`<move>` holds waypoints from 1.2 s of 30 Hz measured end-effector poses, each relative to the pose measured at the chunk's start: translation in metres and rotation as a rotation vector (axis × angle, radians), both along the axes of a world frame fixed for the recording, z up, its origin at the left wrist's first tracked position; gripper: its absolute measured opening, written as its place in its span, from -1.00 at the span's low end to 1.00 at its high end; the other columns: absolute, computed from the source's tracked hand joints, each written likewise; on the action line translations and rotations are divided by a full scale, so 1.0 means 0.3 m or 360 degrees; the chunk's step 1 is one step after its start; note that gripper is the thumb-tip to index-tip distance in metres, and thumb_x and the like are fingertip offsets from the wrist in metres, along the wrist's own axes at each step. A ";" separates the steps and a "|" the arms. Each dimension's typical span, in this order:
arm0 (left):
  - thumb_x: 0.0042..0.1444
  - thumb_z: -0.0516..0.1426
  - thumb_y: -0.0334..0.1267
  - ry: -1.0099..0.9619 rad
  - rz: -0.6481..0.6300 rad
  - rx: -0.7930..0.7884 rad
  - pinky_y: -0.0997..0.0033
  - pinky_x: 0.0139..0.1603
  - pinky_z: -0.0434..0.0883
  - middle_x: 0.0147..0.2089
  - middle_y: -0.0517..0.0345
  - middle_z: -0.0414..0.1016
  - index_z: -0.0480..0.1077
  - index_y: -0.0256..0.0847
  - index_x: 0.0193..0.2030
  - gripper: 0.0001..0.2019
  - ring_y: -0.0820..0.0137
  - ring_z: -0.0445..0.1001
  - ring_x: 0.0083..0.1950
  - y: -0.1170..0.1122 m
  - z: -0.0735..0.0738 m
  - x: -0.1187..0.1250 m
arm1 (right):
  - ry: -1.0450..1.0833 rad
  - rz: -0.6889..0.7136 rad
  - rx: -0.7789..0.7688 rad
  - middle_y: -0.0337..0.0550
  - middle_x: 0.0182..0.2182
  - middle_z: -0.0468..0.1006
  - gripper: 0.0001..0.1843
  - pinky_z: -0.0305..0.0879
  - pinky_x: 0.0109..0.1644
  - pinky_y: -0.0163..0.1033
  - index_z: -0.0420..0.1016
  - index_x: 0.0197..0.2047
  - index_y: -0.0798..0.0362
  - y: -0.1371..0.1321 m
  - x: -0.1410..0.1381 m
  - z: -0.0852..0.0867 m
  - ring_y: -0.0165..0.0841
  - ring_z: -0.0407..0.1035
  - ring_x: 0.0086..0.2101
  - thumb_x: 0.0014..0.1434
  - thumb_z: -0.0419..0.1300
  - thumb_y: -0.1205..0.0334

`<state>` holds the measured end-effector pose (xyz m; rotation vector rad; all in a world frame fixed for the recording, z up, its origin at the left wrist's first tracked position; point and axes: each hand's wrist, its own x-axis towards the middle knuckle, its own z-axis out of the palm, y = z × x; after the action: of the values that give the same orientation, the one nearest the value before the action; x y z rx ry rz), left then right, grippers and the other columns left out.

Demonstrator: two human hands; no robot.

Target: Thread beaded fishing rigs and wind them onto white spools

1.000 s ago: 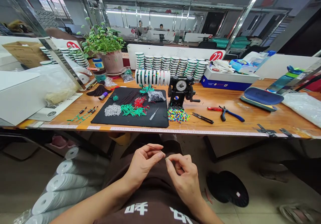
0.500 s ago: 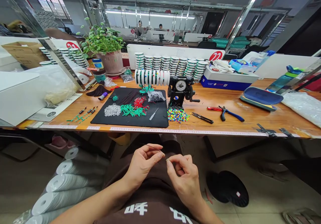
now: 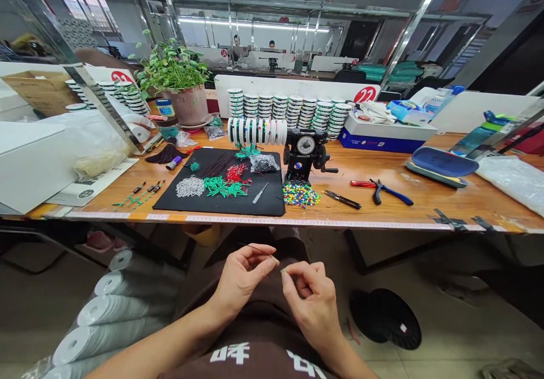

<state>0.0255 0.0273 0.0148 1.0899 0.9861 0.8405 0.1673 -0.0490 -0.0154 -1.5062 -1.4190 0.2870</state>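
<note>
Over my lap, my left hand (image 3: 246, 274) pinches a thin dark strand (image 3: 246, 245) between thumb and fingers. My right hand (image 3: 309, 291) is a short gap to its right, thumb and forefinger pressed together; whatever lies in that pinch is too small to make out. Beyond both hands, a black mat (image 3: 170, 200) on the table bears silver-grey small parts (image 3: 190, 186), green tube-like pieces (image 3: 225, 187), red pieces (image 3: 236, 173), dark strands (image 3: 218, 165) and a small screwdriver (image 3: 260, 193).
A hand-cranked winding machine (image 3: 306, 152) carries white spools (image 3: 257, 132). Coloured beads (image 3: 301, 195), tweezers (image 3: 342, 199) and blue-handled pliers (image 3: 391, 193) lie on the wooden table (image 3: 323, 220). Behind stand stacked spools (image 3: 294, 110) and a potted plant (image 3: 186, 101). Wrapped white rolls (image 3: 102, 311) sit at lower left.
</note>
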 end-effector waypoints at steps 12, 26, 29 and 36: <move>-0.12 0.42 -0.12 0.0027 -0.0028 0.0030 0.46 -0.13 0.49 -0.31 0.09 0.64 0.58 -0.25 -0.24 -0.66 0.37 0.57 -0.25 0.000 0.008 0.001 | 0.0342 0.0015 -0.0217 -0.31 -0.62 0.16 -0.80 0.13 -0.42 -0.33 0.54 -0.40 0.02 0.002 -0.007 0.009 -0.34 0.17 -0.46 0.23 0.19 0.17; -0.12 0.42 -0.10 0.0068 -0.0024 0.0073 0.43 -0.14 0.50 -0.30 0.06 0.65 0.59 -0.25 -0.25 -0.67 0.34 0.57 -0.26 -0.003 0.014 0.001 | 0.0320 0.0006 -0.0208 -0.32 -0.64 0.15 -0.81 0.13 -0.38 -0.31 0.54 -0.41 0.00 0.000 -0.009 0.021 -0.32 0.16 -0.45 0.22 0.20 0.18; -0.12 0.41 -0.10 0.0079 -0.0028 0.0083 0.42 -0.15 0.50 -0.30 0.05 0.65 0.59 -0.26 -0.24 -0.66 0.34 0.57 -0.26 -0.004 0.014 -0.001 | 0.0333 0.0017 -0.0240 -0.31 -0.64 0.16 -0.81 0.13 -0.38 -0.30 0.53 -0.41 0.00 0.000 -0.011 0.019 -0.32 0.17 -0.44 0.22 0.19 0.18; -0.09 0.39 -0.08 0.0104 -0.0077 0.0110 0.38 -0.15 0.51 -0.29 0.03 0.64 0.59 -0.25 -0.23 -0.67 0.31 0.58 -0.25 -0.005 0.011 0.001 | 0.0474 0.0195 -0.0325 -0.32 -0.60 0.20 -0.78 0.14 -0.40 -0.31 0.46 -0.40 0.04 0.012 0.004 0.003 -0.37 0.16 -0.48 0.25 0.16 0.17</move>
<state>0.0258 0.0257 0.0182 1.2023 0.9869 0.8086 0.1686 -0.0453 -0.0145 -1.4686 -1.2719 0.7204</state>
